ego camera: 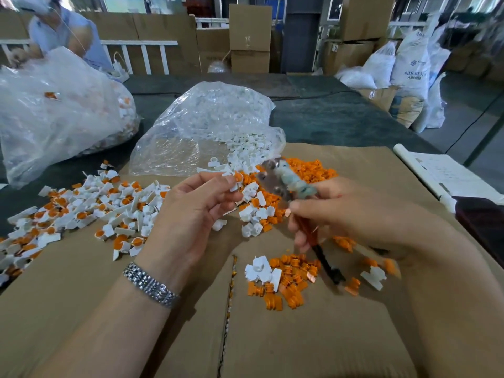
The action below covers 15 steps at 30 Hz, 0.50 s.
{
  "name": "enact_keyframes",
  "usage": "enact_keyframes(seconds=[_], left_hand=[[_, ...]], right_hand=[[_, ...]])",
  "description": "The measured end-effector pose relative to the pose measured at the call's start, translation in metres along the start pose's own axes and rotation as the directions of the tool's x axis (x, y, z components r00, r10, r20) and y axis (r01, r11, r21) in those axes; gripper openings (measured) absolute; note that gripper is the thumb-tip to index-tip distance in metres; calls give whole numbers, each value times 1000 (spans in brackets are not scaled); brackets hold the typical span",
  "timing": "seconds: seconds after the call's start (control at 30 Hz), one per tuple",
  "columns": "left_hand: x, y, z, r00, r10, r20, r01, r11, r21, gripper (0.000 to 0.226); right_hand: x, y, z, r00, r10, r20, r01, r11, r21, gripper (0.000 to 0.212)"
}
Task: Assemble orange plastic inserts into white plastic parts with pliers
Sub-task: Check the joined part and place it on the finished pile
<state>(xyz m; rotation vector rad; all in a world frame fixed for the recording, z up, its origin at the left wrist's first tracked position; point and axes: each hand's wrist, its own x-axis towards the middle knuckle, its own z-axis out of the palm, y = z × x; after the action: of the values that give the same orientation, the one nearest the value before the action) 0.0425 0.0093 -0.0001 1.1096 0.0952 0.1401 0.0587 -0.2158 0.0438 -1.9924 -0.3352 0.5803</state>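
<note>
A white part with orange insert (235, 180) is pinched at the fingertips of the left hand (195, 211), raised above the cardboard (313, 336). The pliers (283, 184) are gripped by the right hand (341, 214), head tilted toward the part.

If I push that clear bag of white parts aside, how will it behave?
The clear plastic bag looks thin and crumpled, so it would probably sag rather than slide stiffly. Its mouth lies open toward the white parts, so more would likely spill onto the cardboard.
</note>
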Motion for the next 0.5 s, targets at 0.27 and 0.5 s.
enact_keyframes(seconds=[0.27,0.5], left_hand=[[-4,0,5,999,31,-12,-30,998,64,22],[-6,0,7,999,16,-50,-11,994,110,5]], right_hand=[[-3,-15,27,1000,-3,31,8,987,-161,34],[-6,-15,38,996,-67,-58,49,961,-273,40]])
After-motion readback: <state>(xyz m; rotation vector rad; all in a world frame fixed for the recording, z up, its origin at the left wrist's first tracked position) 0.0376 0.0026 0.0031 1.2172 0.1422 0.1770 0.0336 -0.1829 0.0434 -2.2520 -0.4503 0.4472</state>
